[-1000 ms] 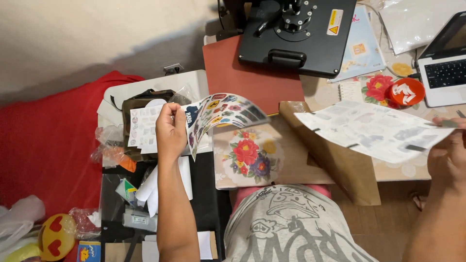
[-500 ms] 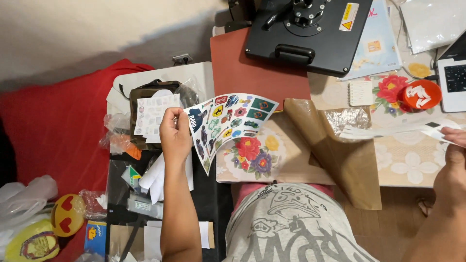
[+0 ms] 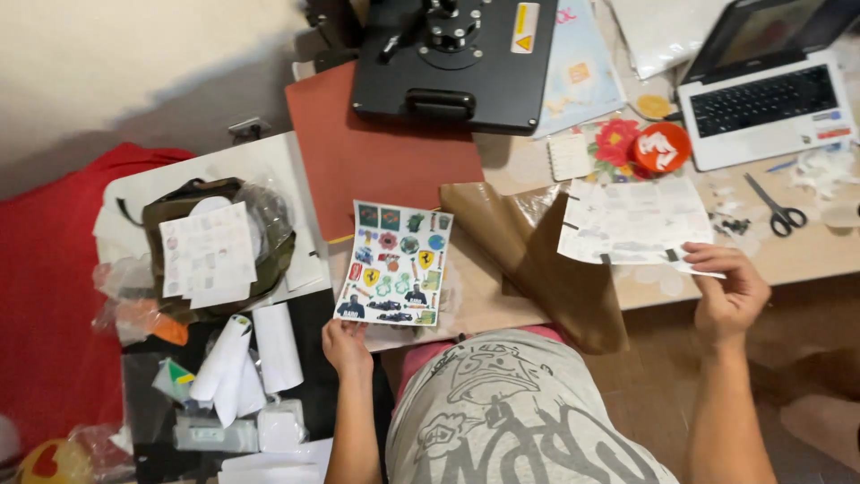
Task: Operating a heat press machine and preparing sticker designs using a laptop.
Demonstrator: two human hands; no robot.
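Observation:
My left hand [image 3: 347, 345] pinches the bottom edge of a sheet of colourful printed stickers [image 3: 394, 263], held flat over the table's near edge. My right hand [image 3: 730, 289] grips the lower right corner of a pale cut-out transfer sheet [image 3: 632, 222] that lies on the floral tablecloth. A brown sheet of baking-type paper [image 3: 546, 260] drapes over the table edge between the two sheets. My grey printed shirt [image 3: 502, 412] fills the bottom middle.
A black heat press [image 3: 452, 58] sits on a red mat [image 3: 376, 152] at the top. A laptop [image 3: 761, 99], scissors [image 3: 775, 206], a red round lid [image 3: 661, 148] and a small notepad [image 3: 571, 157] lie to the right. On the left, a bag with papers [image 3: 210, 246] and white paper rolls [image 3: 251, 354].
My left hand has brought the sticker sheet from over the bag on the left down to the table edge, now flat. My right hand has laid the pale sheet on the table.

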